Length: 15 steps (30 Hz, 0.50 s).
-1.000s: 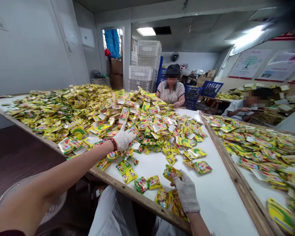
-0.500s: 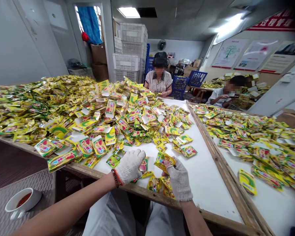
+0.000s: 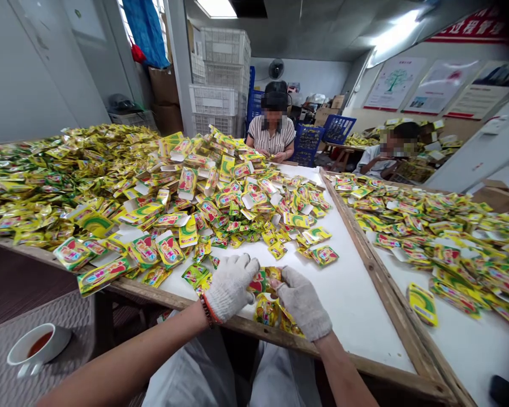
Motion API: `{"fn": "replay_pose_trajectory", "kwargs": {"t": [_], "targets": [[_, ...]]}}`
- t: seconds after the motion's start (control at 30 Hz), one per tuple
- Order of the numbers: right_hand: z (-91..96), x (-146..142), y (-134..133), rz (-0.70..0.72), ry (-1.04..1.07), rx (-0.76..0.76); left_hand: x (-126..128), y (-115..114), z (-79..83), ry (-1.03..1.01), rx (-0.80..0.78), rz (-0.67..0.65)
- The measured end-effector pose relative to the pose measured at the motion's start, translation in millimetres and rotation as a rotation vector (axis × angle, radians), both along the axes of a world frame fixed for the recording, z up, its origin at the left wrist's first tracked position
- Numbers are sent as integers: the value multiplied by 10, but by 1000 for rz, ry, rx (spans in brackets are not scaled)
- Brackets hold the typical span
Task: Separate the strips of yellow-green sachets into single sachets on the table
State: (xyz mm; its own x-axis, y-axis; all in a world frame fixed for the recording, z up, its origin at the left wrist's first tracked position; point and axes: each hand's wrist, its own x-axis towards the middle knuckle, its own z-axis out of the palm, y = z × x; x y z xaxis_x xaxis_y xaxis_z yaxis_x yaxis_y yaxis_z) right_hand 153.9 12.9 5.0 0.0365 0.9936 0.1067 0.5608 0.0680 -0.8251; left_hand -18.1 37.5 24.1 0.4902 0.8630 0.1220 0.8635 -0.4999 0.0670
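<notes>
My left hand (image 3: 233, 286), in a white knit glove, is closed on a small printed carton (image 3: 259, 281) in red, green and yellow. My right hand (image 3: 304, 302), in a glove with bare fingertips, pinches a yellow packet (image 3: 274, 272) against the carton's right end. Whether the packet is partly inside the carton is hidden by my fingers. Just below the hands, yellow packets (image 3: 266, 312) lie near the table's front edge. Left of my left hand rests a green packet (image 3: 195, 275).
A large heap of packets and cartons (image 3: 186, 183) covers the table's left and middle. A wooden strip (image 3: 373, 268) divides off more cartons (image 3: 458, 249) at right. A cup of reddish drink (image 3: 40, 347) stands lower left. One person (image 3: 272, 130) sits opposite, another (image 3: 385, 152) farther right.
The yellow packet in my right hand has moved left and down to the carton. My left hand has shifted slightly right, and the view has tilted a little.
</notes>
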Motion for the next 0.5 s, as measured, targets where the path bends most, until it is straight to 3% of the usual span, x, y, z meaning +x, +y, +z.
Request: {"fn": "replay_pose_trajectory", "kwargs": {"t": [0.13,0.23,0.33,0.5], "targets": [[-17,-8,-24,-47,42,33,11,-4,-7,-8,-31,-21],[8,-19,-53,75,154,-141,28,-9,-22,0,-48,-36],[7,-19,-101,108,332,-305,35,-23,-33,-15,-47,14],[-91,-44,-138,245,321,-356,119,-96,-86,-67,-76,-74]]}}
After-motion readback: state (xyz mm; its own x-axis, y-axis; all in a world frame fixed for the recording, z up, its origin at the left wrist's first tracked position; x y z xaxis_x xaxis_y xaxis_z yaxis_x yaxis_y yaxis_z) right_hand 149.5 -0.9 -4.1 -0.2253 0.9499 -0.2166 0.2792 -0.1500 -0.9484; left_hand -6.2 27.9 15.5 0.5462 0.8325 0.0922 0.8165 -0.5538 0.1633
